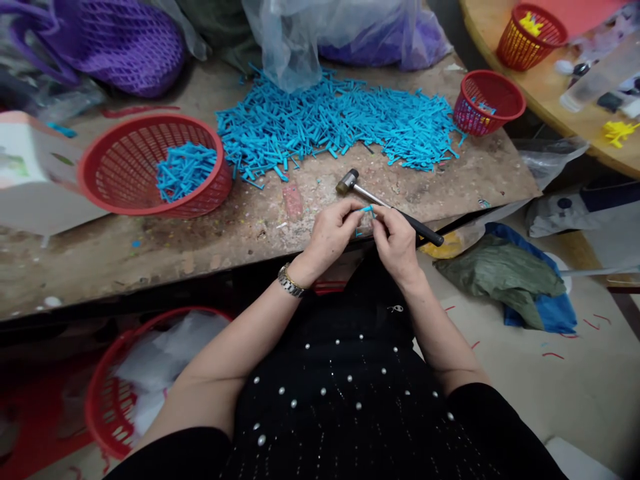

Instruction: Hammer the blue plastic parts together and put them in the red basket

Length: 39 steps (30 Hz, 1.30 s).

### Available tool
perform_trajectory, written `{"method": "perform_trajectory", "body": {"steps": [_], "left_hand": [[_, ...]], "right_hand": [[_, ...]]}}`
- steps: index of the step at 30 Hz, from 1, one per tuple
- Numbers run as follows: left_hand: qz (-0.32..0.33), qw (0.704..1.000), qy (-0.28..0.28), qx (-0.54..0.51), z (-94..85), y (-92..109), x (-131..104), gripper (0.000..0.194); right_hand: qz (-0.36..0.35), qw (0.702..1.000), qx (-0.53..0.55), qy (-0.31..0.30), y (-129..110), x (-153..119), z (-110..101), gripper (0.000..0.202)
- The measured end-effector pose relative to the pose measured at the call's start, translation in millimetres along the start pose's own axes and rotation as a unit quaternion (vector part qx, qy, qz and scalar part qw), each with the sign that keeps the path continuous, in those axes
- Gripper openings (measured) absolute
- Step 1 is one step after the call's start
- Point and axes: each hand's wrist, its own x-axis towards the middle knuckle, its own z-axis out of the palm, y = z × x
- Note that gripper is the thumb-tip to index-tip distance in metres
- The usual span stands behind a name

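My left hand [333, 233] and my right hand [397, 241] meet at the front edge of the worn table, fingertips pinched on one small blue plastic piece [367, 209] between them. Just behind them lies a hammer [373, 195], its black handle passing beyond my right hand. A wide pile of blue pieces [330, 120] covers the back of the table. At the left, a large red basket [150, 193] holds more blue pieces. A smaller red basket [487, 110] at the pile's right end has a few pieces in it.
Purple mesh bags [130, 47] and clear plastic bags [295, 40] stand behind the pile. A white box [45, 173] is at the far left. On the right, a round table [545, 87] bears a red basket of yellow pieces. Another red basket [100, 393] stands below the table edge.
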Motion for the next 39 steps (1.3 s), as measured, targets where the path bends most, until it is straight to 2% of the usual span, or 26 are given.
{"method": "perform_trajectory", "body": {"steps": [7,19,23,29,32,36,39], "left_hand": [[-0.101,0.987,-0.037,-0.115,0.3,-12,-4,0.011],[-0.116,0.984,0.011,-0.133,3.6,-11,-6,0.020],[-0.119,0.985,0.001,-0.122,4.1,-10,-7,0.026],[-0.123,0.990,-0.014,-0.063,1.4,-8,-11,0.015],[-0.099,0.995,-0.008,0.014,-7.4,-3,-9,0.015],[-0.023,0.988,0.004,0.149,-25.3,7,-3,0.019],[-0.003,0.969,0.004,0.248,-37.5,10,5,0.020]], "right_hand": [[0.018,0.999,0.004,0.034,5,0,3,0.025],[0.025,0.999,0.023,0.031,0,-2,10,0.025],[0.061,0.996,0.053,0.039,3,-1,12,0.023],[0.118,0.985,0.120,0.032,10,-1,17,0.025],[0.121,0.986,0.115,-0.001,7,0,15,0.028],[0.092,0.994,0.051,-0.027,2,8,3,0.025],[0.056,0.995,-0.065,-0.043,3,16,-11,0.021]]}}
